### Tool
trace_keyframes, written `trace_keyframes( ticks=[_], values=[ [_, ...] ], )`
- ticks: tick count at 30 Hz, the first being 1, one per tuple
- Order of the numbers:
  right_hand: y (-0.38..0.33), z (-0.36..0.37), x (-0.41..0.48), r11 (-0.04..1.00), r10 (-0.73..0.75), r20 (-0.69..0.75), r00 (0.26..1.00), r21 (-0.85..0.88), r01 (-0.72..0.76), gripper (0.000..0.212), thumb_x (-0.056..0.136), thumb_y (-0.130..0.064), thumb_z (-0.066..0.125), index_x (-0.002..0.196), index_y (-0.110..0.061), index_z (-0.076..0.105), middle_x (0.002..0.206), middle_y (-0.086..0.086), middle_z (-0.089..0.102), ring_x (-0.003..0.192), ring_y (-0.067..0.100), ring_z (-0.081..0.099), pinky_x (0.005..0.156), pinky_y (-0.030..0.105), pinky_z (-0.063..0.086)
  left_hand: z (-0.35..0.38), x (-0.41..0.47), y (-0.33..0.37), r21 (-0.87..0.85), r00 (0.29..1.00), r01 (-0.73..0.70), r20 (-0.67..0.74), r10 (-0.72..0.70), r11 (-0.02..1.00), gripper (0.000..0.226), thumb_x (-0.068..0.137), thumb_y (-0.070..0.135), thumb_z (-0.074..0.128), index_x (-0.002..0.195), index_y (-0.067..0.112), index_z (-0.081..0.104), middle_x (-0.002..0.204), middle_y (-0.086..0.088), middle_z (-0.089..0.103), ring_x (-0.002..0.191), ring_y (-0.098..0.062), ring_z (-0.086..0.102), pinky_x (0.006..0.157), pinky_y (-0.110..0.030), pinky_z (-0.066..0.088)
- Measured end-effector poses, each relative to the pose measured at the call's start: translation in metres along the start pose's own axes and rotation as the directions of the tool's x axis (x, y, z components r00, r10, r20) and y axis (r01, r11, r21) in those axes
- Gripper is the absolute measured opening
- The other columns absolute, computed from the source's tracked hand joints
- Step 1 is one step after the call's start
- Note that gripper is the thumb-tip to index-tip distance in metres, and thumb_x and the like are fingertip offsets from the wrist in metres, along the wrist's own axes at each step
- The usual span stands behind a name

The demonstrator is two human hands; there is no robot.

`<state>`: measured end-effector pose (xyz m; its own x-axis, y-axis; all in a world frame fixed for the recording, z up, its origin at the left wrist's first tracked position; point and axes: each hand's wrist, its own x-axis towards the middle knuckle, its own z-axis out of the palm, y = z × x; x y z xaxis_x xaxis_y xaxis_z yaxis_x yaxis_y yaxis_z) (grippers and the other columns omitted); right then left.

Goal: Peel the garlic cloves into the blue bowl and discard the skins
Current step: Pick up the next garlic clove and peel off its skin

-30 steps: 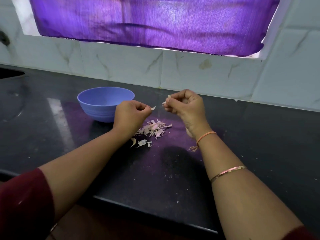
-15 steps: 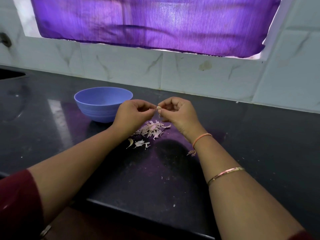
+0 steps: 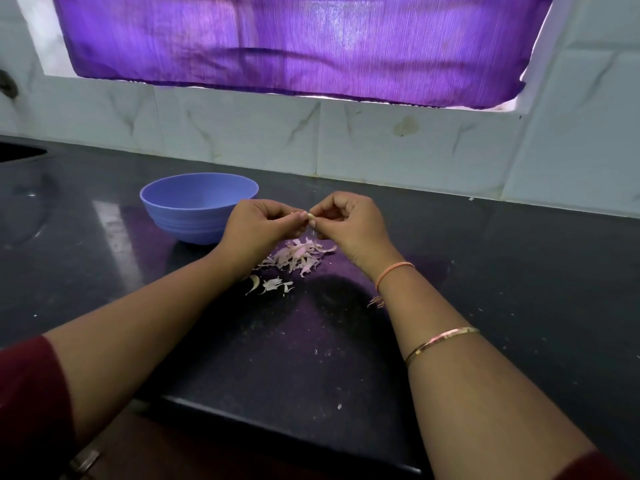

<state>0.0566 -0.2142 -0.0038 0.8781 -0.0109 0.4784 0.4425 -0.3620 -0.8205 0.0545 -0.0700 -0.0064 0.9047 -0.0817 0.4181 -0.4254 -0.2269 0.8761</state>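
A small pale garlic clove (image 3: 311, 217) is pinched between the fingertips of my left hand (image 3: 263, 225) and my right hand (image 3: 349, 223), held above the dark counter. Both hands have curled fingers and meet at the clove. Directly below them lies a heap of pinkish garlic skins (image 3: 298, 256), with a few more scraps (image 3: 273, 285) nearer to me. The blue bowl (image 3: 199, 206) stands on the counter just left of my left hand; its inside is hidden from this angle.
The black counter (image 3: 519, 271) runs to a white tiled wall (image 3: 398, 147) at the back, under a purple curtain (image 3: 304, 46). The counter's front edge (image 3: 294, 441) is close to my body. A dark opening (image 3: 17, 152) sits at the far left.
My hands were apart a second ago, the left pinching a skin scrap and the right holding the clove. They have come together and now both pinch the clove, slightly lower.
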Motion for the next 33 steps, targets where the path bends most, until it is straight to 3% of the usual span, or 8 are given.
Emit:
trace_keyframes(
  ticks=[10, 18, 21, 25, 29, 33],
  values=[
    [-0.003, 0.001, -0.001, 0.998, 0.036, 0.032, 0.999, 0.053, -0.037, 0.009, 0.076, 0.008, 0.068, 0.081, 0.000, 0.067, 0.070, 0.010, 0.066, 0.069, 0.023, 0.065, 0.075, 0.046, 0.057, -0.001, 0.000, -0.001, 0.087, 0.998, -0.041, -0.054, 0.046, 0.995, 0.013, 0.084, 0.013, 0.066, 0.093, 0.005, 0.072, 0.080, -0.010, 0.072, 0.078, -0.023, 0.070, 0.074, -0.025, 0.057],
    [-0.009, 0.002, -0.005, 0.997, 0.024, 0.031, 0.999, 0.069, -0.026, 0.007, 0.078, 0.006, 0.067, 0.083, 0.001, 0.067, 0.080, 0.017, 0.067, 0.071, 0.026, 0.066, 0.074, 0.041, 0.058, 0.000, 0.000, -0.002, 0.107, 0.996, -0.031, -0.085, 0.040, 0.994, 0.006, 0.083, 0.014, 0.067, 0.086, 0.014, 0.072, 0.077, -0.006, 0.072, 0.077, -0.024, 0.070, 0.078, -0.039, 0.058],
    [-0.011, 0.002, -0.005, 0.989, 0.041, 0.018, 0.999, 0.145, -0.043, 0.008, 0.080, 0.008, 0.063, 0.087, 0.004, 0.064, 0.076, 0.011, 0.064, 0.069, 0.020, 0.063, 0.073, 0.035, 0.059, 0.000, 0.002, -0.001, 0.136, 0.993, -0.026, -0.109, 0.041, 0.990, 0.006, 0.084, 0.016, 0.067, 0.081, 0.014, 0.072, 0.075, -0.008, 0.072, 0.076, -0.026, 0.070, 0.078, -0.041, 0.058],
    [-0.011, -0.001, -0.005, 0.967, 0.097, 0.009, 0.995, 0.236, -0.096, 0.009, 0.083, 0.008, 0.060, 0.086, -0.001, 0.060, 0.074, 0.007, 0.059, 0.064, 0.016, 0.059, 0.062, 0.023, 0.055, -0.002, 0.004, -0.003, 0.193, 0.988, -0.008, -0.152, 0.039, 0.981, 0.011, 0.083, 0.021, 0.067, 0.072, 0.019, 0.069, 0.071, -0.007, 0.071, 0.075, -0.029, 0.068, 0.076, -0.042, 0.058],
    [-0.009, -0.003, -0.005, 0.981, 0.109, 0.026, 0.994, 0.161, -0.112, 0.016, 0.085, 0.002, 0.060, 0.079, -0.013, 0.059, 0.074, 0.006, 0.059, 0.068, 0.015, 0.058, 0.056, 0.020, 0.053, -0.003, 0.004, -0.004, 0.166, 0.991, -0.025, -0.128, 0.046, 0.986, 0.025, 0.084, 0.028, 0.066, 0.071, 0.007, 0.070, 0.068, -0.010, 0.070, 0.069, -0.029, 0.067, 0.074, -0.041, 0.058],
    [-0.009, -0.008, -0.003, 0.997, 0.072, -0.021, 0.997, -0.023, -0.073, 0.003, 0.083, -0.006, 0.065, 0.083, -0.009, 0.064, 0.072, 0.002, 0.058, 0.069, 0.014, 0.055, 0.069, 0.033, 0.054, -0.002, 0.005, -0.005, 0.238, 0.991, -0.019, -0.124, 0.050, 0.971, 0.035, 0.082, 0.034, 0.068, 0.064, 0.004, 0.066, 0.063, -0.009, 0.068, 0.057, -0.019, 0.060, 0.066, -0.033, 0.053]
  ],
)
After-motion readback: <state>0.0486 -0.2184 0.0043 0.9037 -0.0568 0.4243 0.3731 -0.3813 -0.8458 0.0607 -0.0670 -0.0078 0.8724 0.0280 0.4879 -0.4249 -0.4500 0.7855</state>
